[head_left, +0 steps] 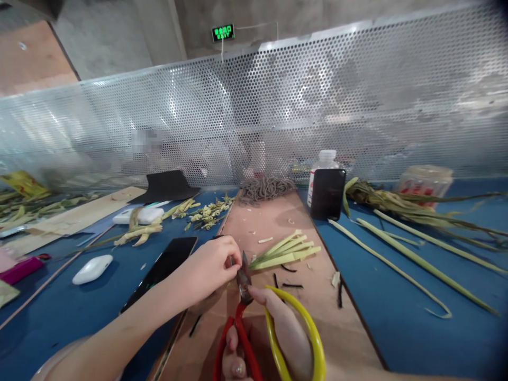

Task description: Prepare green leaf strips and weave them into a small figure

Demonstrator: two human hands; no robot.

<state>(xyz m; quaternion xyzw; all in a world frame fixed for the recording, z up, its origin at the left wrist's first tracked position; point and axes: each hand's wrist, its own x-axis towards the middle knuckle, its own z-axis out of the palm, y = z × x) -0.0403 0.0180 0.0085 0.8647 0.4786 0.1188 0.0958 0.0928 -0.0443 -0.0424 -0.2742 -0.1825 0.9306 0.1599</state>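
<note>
Head view leaves several things hard to read: whatever the left hand (212, 267) pinches sits behind its own fingertips, right against the blades, and is too small to name; it may be a short piece of leaf. The right hand (273, 333) is cut off by the lower edge of the frame, so only part of its palm and fingers shows. A blurred patch lies behind the mesh in the upper left.

The scissors (244, 312) stand low in the centre of the frame, with one red handle loop and one yellow, and short dark blades pointing up. The right hand is closed through the loops, gripping them; the blades look nearly shut. The left hand's fingers are pinched together at the blade tips.

Just above the blades lies a small bundle of cut pale green leaf strips (286, 251) on a brown board (317, 328). The board rests on a blue table (397, 296). Left of the hands lies a dark phone (162, 270), and further left a white case (92, 269). Long palm leaves (420, 248) spread across the right. A second phone (327, 193) leans against a white bottle (326, 159). A perforated metal screen (278, 106) closes off the back, with a green sign (223, 33) on the concrete wall above.
</note>
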